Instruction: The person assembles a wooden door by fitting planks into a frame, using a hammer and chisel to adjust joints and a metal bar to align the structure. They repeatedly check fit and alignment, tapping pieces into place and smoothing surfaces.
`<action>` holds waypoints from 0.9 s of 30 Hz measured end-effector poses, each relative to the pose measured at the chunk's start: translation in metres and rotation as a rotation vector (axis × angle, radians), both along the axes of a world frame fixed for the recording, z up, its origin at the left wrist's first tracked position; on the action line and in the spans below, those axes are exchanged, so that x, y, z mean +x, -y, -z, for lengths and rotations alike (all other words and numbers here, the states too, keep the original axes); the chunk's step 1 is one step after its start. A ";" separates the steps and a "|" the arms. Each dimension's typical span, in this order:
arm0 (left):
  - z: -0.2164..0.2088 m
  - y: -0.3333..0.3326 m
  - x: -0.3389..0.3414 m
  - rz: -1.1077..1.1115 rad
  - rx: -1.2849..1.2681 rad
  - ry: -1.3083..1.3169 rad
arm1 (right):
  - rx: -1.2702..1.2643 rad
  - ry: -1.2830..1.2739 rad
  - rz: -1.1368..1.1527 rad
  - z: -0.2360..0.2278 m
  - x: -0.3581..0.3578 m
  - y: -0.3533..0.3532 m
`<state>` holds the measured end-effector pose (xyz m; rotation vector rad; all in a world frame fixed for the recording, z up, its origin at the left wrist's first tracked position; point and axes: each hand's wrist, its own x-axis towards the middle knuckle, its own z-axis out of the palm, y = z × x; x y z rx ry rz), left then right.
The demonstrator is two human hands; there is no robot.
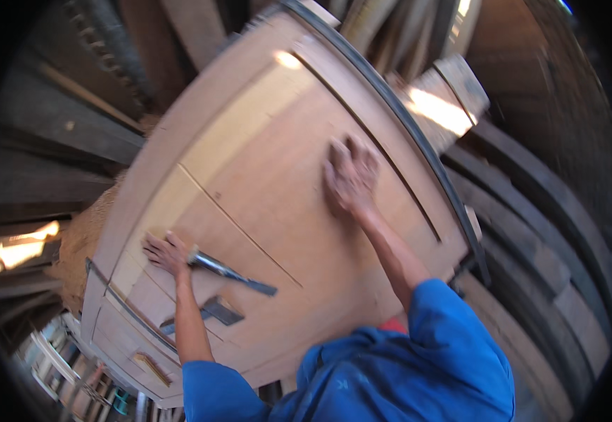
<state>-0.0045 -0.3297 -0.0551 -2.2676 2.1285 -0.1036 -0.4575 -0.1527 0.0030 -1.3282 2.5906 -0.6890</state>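
Note:
A large, pale wooden panel (270, 133) lies before me, with dark grooves cut along it. My left hand (166, 253) rests on its left part, fingers spread and nothing seen in them. Just right of that wrist lies a chisel (232, 273) with a dark blade, its handle end close to the hand. A hammer (221, 310) lies partly hidden under my left forearm. Farther up on the right, my right hand (351, 176) touches the panel with bent fingers apart. It is slightly blurred, and its palm side is hidden.
A dark strip (390, 116) runs along the panel's right edge. Near the lower left lies a small wooden block (152, 369). Stacked dark timbers (531, 211) stand at the right, and a sawdust heap (84, 243) lies at the left. A squared beam end (446, 98) juts out beyond the right edge.

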 end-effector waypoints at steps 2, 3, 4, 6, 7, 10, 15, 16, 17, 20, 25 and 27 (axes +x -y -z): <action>0.000 0.005 -0.005 -0.023 0.010 0.015 | 0.011 0.003 0.067 -0.005 0.003 -0.003; 0.001 0.010 -0.009 -0.041 0.012 0.043 | 0.002 0.011 0.109 -0.007 0.005 -0.004; 0.003 0.016 -0.015 -0.026 0.022 0.044 | -0.022 -0.033 0.168 0.006 0.009 -0.010; 0.012 0.029 -0.014 -0.023 0.028 0.057 | -0.058 -0.054 0.199 0.019 0.028 -0.027; 0.024 0.042 0.011 -0.007 0.057 0.073 | -0.065 -0.026 0.165 0.013 0.048 -0.040; 0.032 0.066 0.054 0.004 0.215 0.073 | -0.074 0.061 0.152 -0.010 0.099 -0.101; -0.052 0.054 -0.044 0.064 0.455 0.110 | 0.072 0.103 0.272 -0.012 0.143 -0.213; -0.045 0.044 -0.045 0.212 0.239 0.119 | 0.069 0.108 0.243 -0.016 0.146 -0.228; -0.041 0.032 -0.060 0.331 0.203 0.115 | 0.075 0.109 0.218 -0.018 0.146 -0.243; -0.046 -0.038 -0.137 0.648 0.234 0.075 | 0.082 0.083 0.189 -0.014 0.144 -0.270; -0.032 -0.077 -0.183 0.539 0.265 -0.010 | 0.086 0.083 0.178 -0.020 0.134 -0.268; -0.036 -0.074 -0.182 0.555 0.274 -0.044 | 0.120 0.067 0.197 -0.018 0.121 -0.258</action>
